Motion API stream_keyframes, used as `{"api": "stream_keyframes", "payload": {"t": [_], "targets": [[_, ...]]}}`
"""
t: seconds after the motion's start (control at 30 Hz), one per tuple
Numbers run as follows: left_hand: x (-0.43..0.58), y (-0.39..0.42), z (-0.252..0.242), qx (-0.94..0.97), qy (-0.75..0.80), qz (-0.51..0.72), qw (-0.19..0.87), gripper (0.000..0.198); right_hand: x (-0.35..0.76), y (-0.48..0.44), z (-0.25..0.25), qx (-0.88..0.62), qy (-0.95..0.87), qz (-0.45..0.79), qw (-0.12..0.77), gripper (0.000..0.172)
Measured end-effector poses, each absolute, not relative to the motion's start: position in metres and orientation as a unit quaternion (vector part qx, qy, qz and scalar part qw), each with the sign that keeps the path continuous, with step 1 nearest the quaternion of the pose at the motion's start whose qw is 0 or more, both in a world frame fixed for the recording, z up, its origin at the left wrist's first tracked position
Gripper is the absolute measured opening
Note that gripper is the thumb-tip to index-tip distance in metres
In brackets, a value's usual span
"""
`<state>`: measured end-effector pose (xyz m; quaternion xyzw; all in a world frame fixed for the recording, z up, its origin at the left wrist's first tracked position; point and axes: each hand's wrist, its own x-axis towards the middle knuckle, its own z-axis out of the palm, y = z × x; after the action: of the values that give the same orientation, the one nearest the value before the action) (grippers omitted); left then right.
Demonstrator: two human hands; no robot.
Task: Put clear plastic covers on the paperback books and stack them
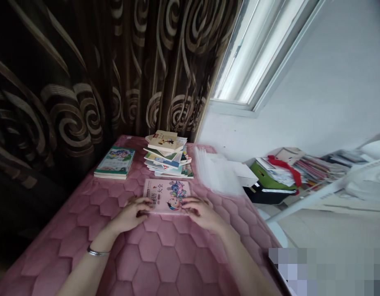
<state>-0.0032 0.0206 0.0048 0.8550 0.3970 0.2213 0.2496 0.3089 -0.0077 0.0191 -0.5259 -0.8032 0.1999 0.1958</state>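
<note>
A pink book with cartoon figures and Chinese characters on its cover lies on the quilted pink surface. My left hand grips its left edge, fingertips over the cover and the thumb lower down at the side. On the opposite edge, my right hand has its fingers curled onto the cover's right side. Both hands hold the book between them. Just behind it rises an uneven stack of books, topped by a cream-coloured one. Farther left is a short, neat pile of green-edged books.
Clear plastic sheets or sleeves lie right of the stack. Beyond the edge, a green and black box holds papers and a red strap, beside more stacked papers. A dark patterned curtain hangs behind, near a window.
</note>
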Motion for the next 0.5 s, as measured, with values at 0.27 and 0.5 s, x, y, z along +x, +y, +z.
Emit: {"api": "stream_keyframes", "payload": {"t": [0.27,0.5], "targets": [[0.004,0.017,0.002,0.848,0.430,0.237,0.201,0.020,0.261,0.064,0.032,-0.588,-0.802,0.040,0.098,0.035],[0.004,0.018,0.002,0.851,0.438,0.221,0.186,0.029,0.255,0.085,0.021,-0.618,-0.780,0.035,0.088,0.026]]}}
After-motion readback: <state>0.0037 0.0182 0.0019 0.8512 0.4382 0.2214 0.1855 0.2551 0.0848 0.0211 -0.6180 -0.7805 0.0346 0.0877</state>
